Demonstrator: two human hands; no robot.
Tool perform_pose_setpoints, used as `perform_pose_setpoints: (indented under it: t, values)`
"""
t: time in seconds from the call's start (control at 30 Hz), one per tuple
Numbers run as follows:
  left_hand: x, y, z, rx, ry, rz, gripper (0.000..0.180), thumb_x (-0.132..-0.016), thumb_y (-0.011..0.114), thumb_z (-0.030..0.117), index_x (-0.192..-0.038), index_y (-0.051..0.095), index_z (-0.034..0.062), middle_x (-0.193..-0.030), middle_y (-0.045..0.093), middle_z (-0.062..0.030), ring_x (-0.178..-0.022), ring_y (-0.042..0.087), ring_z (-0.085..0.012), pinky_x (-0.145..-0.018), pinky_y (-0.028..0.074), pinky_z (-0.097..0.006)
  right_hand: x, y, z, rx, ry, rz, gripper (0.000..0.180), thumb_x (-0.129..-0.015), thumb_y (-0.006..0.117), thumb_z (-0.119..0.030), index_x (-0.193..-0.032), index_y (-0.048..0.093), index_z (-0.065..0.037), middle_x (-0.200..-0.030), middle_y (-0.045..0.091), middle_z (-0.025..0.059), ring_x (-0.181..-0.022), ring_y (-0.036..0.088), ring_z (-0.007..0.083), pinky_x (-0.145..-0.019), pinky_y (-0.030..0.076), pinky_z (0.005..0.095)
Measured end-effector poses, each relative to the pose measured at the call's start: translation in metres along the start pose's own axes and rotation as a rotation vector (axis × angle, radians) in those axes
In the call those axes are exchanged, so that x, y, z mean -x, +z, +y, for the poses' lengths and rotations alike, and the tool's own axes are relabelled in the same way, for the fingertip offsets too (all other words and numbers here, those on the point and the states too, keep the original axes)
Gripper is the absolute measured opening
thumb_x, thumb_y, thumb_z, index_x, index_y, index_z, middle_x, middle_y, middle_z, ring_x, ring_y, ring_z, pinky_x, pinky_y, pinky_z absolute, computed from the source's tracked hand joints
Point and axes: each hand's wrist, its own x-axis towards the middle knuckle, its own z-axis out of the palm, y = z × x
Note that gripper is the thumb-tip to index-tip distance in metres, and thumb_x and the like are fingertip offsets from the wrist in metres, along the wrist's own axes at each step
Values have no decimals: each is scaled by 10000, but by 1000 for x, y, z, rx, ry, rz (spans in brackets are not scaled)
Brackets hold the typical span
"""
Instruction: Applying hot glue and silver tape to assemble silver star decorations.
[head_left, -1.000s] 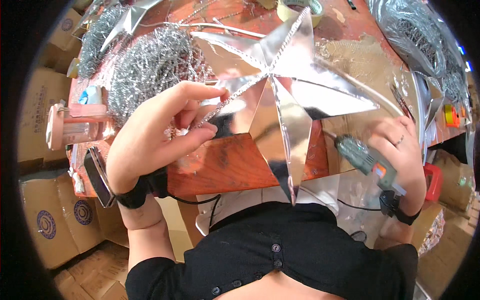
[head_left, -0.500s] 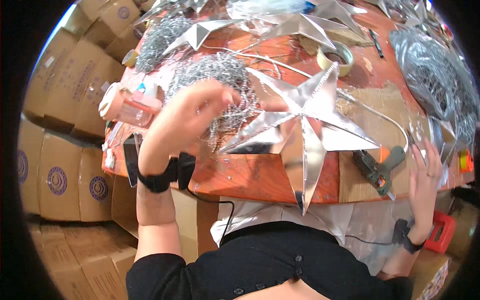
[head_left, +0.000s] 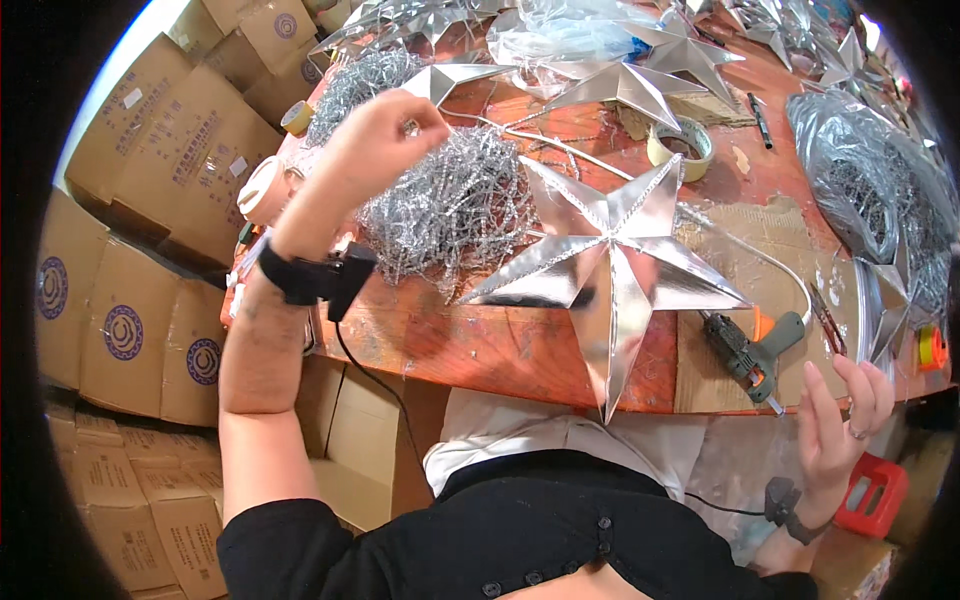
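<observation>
A shiny silver star lies at the middle of the table's near edge, one point jutting past the edge. My left hand is raised over a tangled heap of silver tinsel, left of the star. Its fingertips are pinched together, and whatever they may hold is too fine to make out. At the right, my right hand hangs by the table edge with fingers apart and nothing in them. Just beyond its fingertips lie tweezers. A dark green glue gun rests on cardboard between the star and this hand.
A tape roll and more silver stars lie farther back. At the right stands a clear bag of tinsel; a pale-lidded cup is at the left edge. Cardboard boxes are stacked left of the table. A white cable crosses the cardboard.
My left hand has risen away from me and slightly left, off the tinsel heap. My right hand has drawn back toward me, away from the tweezers. The star stays in place.
</observation>
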Motion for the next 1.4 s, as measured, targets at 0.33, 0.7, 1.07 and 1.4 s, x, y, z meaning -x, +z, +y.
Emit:
perform_pose_setpoints:
  t: [0.33,0.7,1.07,1.4]
  values:
    - [-33,-113,60,744,-148,284,228,-882,714,260,-1006,619,93,-816,614,54,-703,571,-32,-592,440,-159,-53,-17,-28,-190,-7,128,290,-682,747,-104,-971,725,-116,-817,477,25,-846,445,267,-787,383,409]
    - [-80,-166,79,636,35,261,180,-877,704,220,-968,657,72,-843,638,25,-659,565,-48,-580,427,-178,-104,-26,-25,-900,236,336,505,-838,726,-161,-1271,487,-61,-806,491,9,-689,403,112,-655,357,280]
    - [-47,-116,233,647,297,-162,214,-927,658,261,-981,631,55,-782,603,13,-649,539,-61,-592,441,-184,-184,-17,-18,-1357,39,680,574,-897,601,-93,-1399,335,-15,-1208,518,107,-1131,472,196,-941,359,328]
    - [-26,-58,237,702,296,-524,216,-918,669,282,-948,639,71,-745,562,55,-642,488,-10,-576,389,-166,-136,-51,-35,-1448,617,121,259,-965,577,-196,-1126,589,6,-794,554,-34,-609,421,8,-519,282,159]
